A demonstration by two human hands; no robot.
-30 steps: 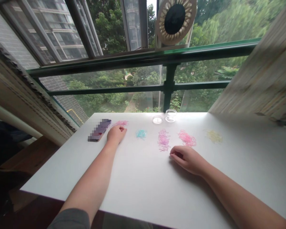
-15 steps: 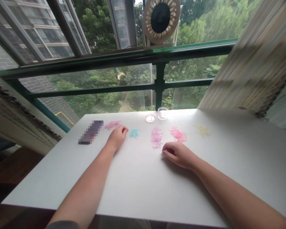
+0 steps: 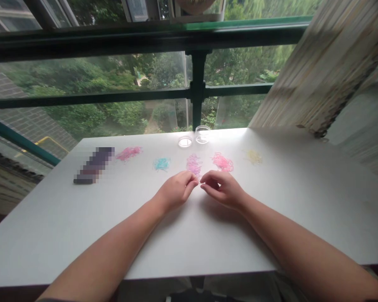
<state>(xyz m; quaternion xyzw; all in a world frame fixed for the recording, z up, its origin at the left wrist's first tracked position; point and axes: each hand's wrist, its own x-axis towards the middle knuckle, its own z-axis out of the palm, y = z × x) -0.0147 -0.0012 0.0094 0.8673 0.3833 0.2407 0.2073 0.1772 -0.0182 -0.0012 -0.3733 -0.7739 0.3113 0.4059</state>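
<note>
My left hand [image 3: 178,188] is closed in a pinch, thumb against forefinger. Anything in that pinch is too small to make out. Almost touching its fingertips is my right hand [image 3: 223,189], fingers curved, with a small gap between thumb and forefinger. Both hands meet just in front of a purple pile of small rubber bands [image 3: 193,164], partly covering its near end. Behind my right hand lies a coral-pink rubber band pile [image 3: 222,162]. A teal pile [image 3: 161,163] and a pink pile [image 3: 129,153] are to the left, a yellow pile [image 3: 254,156] to the right.
A clear round container [image 3: 203,135] and a clear shallow dish or lid [image 3: 185,142] stand at the back edge of the white table [image 3: 164,256]. A pixelated dark oblong [image 3: 94,165] lies at the left. Beyond are a green railing [image 3: 198,73], a window and a curtain [image 3: 283,71].
My left hand has moved right, from between the pink and teal piles to my right hand's fingertips. My right hand's thumb and forefinger have parted slightly. The view has tilted down.
</note>
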